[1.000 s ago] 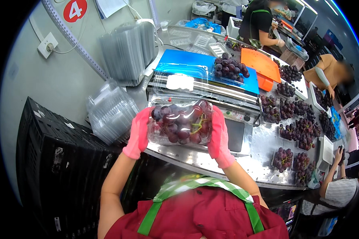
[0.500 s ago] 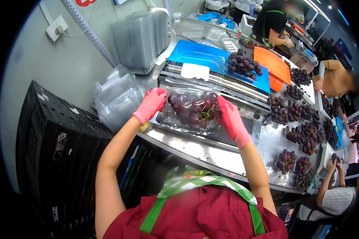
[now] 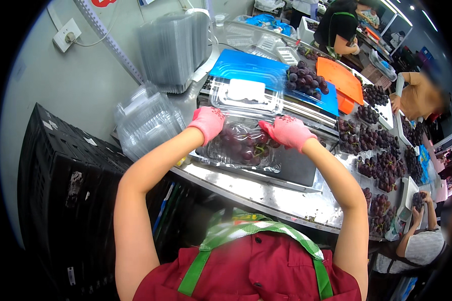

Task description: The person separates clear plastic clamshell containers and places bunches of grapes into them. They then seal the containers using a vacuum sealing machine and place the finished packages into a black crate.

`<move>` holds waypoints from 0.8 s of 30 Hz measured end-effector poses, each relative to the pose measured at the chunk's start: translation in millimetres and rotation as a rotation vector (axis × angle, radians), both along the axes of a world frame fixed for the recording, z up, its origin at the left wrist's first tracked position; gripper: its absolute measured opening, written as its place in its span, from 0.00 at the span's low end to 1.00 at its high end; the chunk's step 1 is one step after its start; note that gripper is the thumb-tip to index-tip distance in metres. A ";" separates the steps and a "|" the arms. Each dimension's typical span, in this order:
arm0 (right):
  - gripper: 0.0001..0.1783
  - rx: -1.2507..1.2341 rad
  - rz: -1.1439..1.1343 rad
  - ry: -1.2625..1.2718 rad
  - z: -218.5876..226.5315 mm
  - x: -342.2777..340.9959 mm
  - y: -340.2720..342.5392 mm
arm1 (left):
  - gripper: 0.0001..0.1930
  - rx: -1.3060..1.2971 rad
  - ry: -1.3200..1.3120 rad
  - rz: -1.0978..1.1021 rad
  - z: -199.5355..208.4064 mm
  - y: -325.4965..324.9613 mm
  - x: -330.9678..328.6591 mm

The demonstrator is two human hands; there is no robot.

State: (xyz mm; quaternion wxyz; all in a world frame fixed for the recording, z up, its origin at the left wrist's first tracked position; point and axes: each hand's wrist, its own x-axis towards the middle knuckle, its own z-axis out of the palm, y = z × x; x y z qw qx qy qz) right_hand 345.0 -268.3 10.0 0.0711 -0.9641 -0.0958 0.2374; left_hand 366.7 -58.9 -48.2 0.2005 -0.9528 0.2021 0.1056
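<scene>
A clear plastic clamshell box (image 3: 266, 163) with dark red grapes (image 3: 246, 145) in it lies in front of me on a dark flat platform (image 3: 302, 173). Its raised clear lid (image 3: 275, 100), with a white label, leans back at the far side. My left hand (image 3: 208, 124), in a pink glove, is closed on the far left corner. At the far right, my right hand (image 3: 289, 132), also pink-gloved, has its fingers curled over the rim and its thumb pointing inward. The fingertips of both hands are partly hidden.
Behind the box is a blue sheet (image 3: 251, 65) with a grape bunch (image 3: 305, 80) beside an orange tray (image 3: 340, 83). Stacked empty clamshells (image 3: 148, 123) stand left, above black crates (image 3: 75, 190). Several boxed grapes (image 3: 384, 168) fill the right side; co-workers stand beyond.
Both hands have moved from the box's sides to its far corners. The clear lid shows more plainly behind the box, which sits slightly nearer. My right forearm now covers a grape box at right.
</scene>
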 end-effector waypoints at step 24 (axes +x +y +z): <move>0.28 0.767 0.125 -0.413 -57.0 22.9 -32.4 | 0.42 -2.135 0.710 0.919 -32.1 46.4 -132.5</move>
